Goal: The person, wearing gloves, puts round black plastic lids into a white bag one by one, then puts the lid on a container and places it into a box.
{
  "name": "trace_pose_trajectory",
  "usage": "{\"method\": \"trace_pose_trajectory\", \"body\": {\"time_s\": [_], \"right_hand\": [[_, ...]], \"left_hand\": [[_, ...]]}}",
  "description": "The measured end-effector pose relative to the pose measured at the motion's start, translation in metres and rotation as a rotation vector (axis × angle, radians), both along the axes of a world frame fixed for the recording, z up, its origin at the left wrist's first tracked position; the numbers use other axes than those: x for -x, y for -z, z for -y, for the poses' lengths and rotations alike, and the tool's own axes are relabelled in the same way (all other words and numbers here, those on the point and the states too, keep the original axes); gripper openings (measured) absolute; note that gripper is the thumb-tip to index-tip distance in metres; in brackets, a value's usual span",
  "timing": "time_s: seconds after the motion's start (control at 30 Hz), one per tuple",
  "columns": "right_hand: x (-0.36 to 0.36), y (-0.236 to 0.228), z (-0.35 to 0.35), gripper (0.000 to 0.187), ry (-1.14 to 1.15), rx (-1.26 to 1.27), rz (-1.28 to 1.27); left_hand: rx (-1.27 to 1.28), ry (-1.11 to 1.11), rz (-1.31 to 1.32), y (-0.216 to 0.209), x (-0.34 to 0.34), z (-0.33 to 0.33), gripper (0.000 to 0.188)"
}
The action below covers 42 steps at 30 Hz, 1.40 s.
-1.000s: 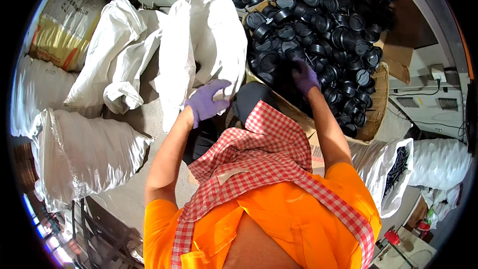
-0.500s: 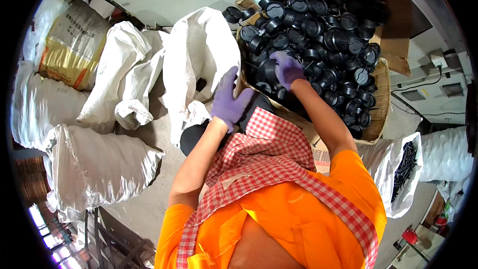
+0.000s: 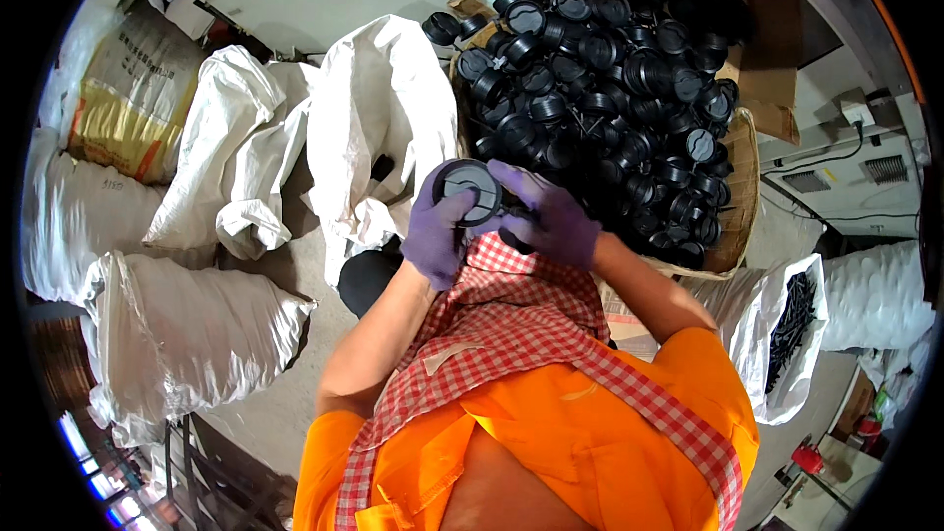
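Beside a white woven sack [image 3: 339,108], our purple-gloved left hand [image 3: 435,241] and right hand [image 3: 556,218] are clasping one round black plastic cap [image 3: 472,180], grips closed. Many heaped caps [image 3: 598,101] are waiting in a brown cardboard box [image 3: 744,199].

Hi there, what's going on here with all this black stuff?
A person's gloved left hand holds a round black part above a checked apron, with the gloved right hand at its edge. Ahead to the right, a cardboard box is heaped with similar black parts. An open white sack stands to the box's left.
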State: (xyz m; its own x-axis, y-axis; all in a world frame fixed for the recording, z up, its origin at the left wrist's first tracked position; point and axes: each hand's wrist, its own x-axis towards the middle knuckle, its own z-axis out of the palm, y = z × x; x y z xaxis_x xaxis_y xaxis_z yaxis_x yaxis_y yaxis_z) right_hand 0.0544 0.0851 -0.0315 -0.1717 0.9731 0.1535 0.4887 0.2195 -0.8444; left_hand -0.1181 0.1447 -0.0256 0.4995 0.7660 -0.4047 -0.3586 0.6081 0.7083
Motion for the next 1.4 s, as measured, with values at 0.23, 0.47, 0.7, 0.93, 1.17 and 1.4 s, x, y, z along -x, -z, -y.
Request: {"method": "trace_pose_trajectory", "body": {"time_s": [0.23,0.47,0.7,0.93,1.17,1.4], "right_hand": [[0.013,0.018,-0.018,0.013,0.073,-0.497,0.394],[0.0,-0.053,-0.031,0.023,-0.685,0.327,-0.268],[0.039,-0.004,-0.057,0.008,-0.003,-0.381,-0.273],[-0.014,0.057,-0.137,0.026,0.38,-0.415,0.246],[-0.013,0.08,-0.246,0.029,0.231,-0.009,0.768],[0.005,0.105,-0.254,0.075,0.201,0.503,1.017]], "left_hand": [[-0.646,0.322,-0.87,-0.01,0.027,-0.006,0.038],[-0.85,0.275,-0.388,-0.014,0.061,-0.008,0.04],[-1.093,0.195,-0.325,0.012,0.036,0.008,0.041],[-1.019,-0.085,-0.743,0.004,0.026,-0.039,0.05],[-0.425,-0.32,-0.994,0.118,0.033,-0.105,0.079],[-0.479,-0.123,-1.241,0.11,0.012,-0.054,0.097]]}}
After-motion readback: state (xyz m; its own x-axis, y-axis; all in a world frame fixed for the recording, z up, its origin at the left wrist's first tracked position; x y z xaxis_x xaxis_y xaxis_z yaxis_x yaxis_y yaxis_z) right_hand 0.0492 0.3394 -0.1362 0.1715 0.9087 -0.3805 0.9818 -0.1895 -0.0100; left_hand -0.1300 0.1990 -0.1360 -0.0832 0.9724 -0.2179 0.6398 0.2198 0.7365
